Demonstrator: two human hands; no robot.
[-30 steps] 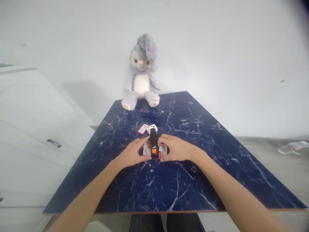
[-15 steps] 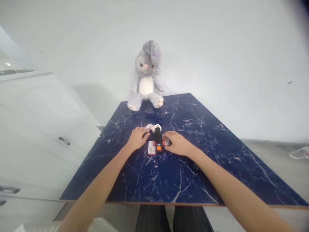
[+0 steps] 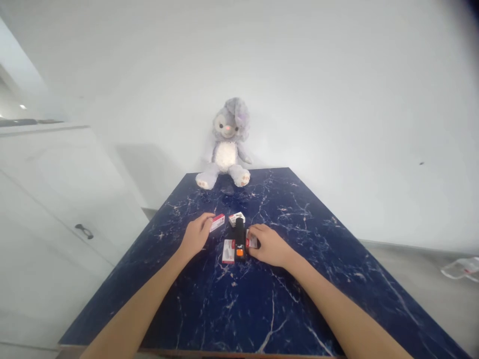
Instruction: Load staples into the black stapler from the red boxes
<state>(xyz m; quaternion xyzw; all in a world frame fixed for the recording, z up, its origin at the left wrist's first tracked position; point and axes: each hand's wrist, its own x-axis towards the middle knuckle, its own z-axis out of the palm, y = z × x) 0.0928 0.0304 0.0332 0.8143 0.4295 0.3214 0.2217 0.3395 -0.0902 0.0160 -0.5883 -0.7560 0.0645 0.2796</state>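
Note:
A black stapler (image 3: 240,237) with an orange patch at its near end lies lengthwise on the blue marbled table (image 3: 239,319). My left hand (image 3: 196,233) pinches a small red-and-white staple box (image 3: 217,222) by its left end, to the left of the stapler. A second such box (image 3: 228,251) lies flat against the stapler's left side. Just beyond, a white box (image 3: 236,218) sits by the far end, partly covered by it. On the right, my right hand (image 3: 269,244) curls its fingers around another red-and-white box (image 3: 252,240), close beside the stapler; its fingers partly hide this box.
A grey plush rabbit (image 3: 227,149) sits at the table's far edge against the white wall (image 3: 337,99). White cabinets (image 3: 48,224) with dark handles stand on the left. A clear plastic piece (image 3: 462,269) lies on the floor at right.
My left hand has drawn its box left, away from the white box, and turned it so its red side shows. My right hand stays by the stapler. The camera view has tilted up.

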